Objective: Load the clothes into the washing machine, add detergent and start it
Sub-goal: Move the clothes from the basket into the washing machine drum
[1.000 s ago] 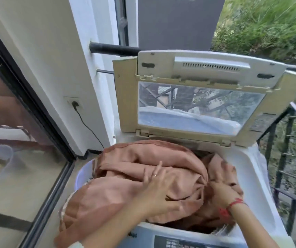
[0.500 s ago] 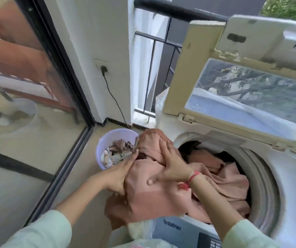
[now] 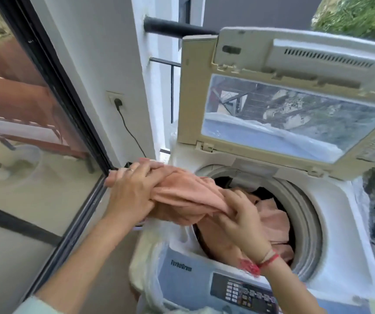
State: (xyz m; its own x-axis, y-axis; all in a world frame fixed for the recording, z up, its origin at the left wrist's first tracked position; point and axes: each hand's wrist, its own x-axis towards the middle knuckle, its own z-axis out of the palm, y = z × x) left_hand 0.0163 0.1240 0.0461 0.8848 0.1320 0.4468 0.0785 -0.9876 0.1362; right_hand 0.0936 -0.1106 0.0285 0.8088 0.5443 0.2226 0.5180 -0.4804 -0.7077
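Pink, soft cloth [image 3: 182, 193] is what we are loading. It is a big, limp piece, light enough for two hands but floppy, so it will sag and trail wherever we do not gather it. Part of it already lies in the drum [image 3: 306, 200] of the washing machine [image 3: 340, 207], whose lid [image 3: 295, 109] stands open. The rest is bunched across the machine's left rim, between our hands.

Our left hand [image 3: 132, 193] is wrapped over the outer end of the bundle, fingers curled round it, just outside the machine's edge. Our right hand [image 3: 243, 220], a red thread at the wrist, clutches a fold at the mouth of the drum. We judge the best hold is on the thick gathered folds, not a loose edge — a thin hem would likely slip out and let the tail drop down the side.

Half a second ago the cloth drooped over the machine's front corner, our right hand lay flat on it, and a lilac bucket of laundry showed just beside the machine. Now the hanging part is lifted and gathered, the right hand has moved to the drum — and the bucket no longer shows.
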